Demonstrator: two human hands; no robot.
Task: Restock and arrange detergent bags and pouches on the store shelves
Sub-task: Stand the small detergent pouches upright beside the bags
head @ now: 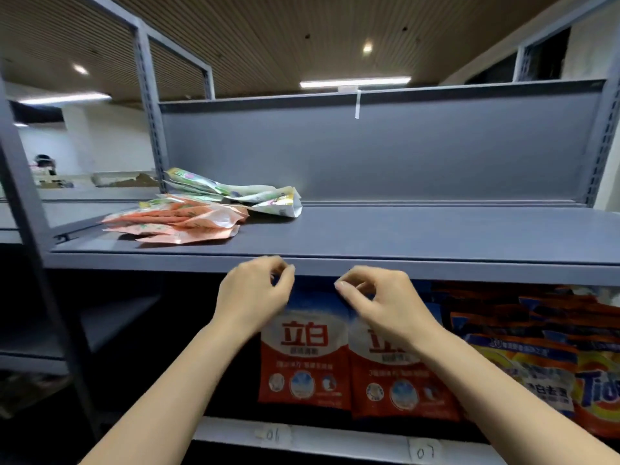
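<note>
Two red-and-blue detergent bags stand upright side by side on the lower shelf (335, 437). My left hand (256, 295) pinches the top edge of the left bag (303, 360). My right hand (379, 303) pinches the top of the right bag (399, 384), just under the front lip of the upper shelf (402, 236). Orange pouches (174, 223) and green-white pouches (235, 193) lie flat in a loose heap at the upper shelf's left end.
Orange and blue Tide bags (550, 357) fill the lower shelf to the right. Paper labels marked 01 (271, 434) and 07 (424, 451) sit on the lower shelf's front edge. Grey uprights (147, 95) frame the bay.
</note>
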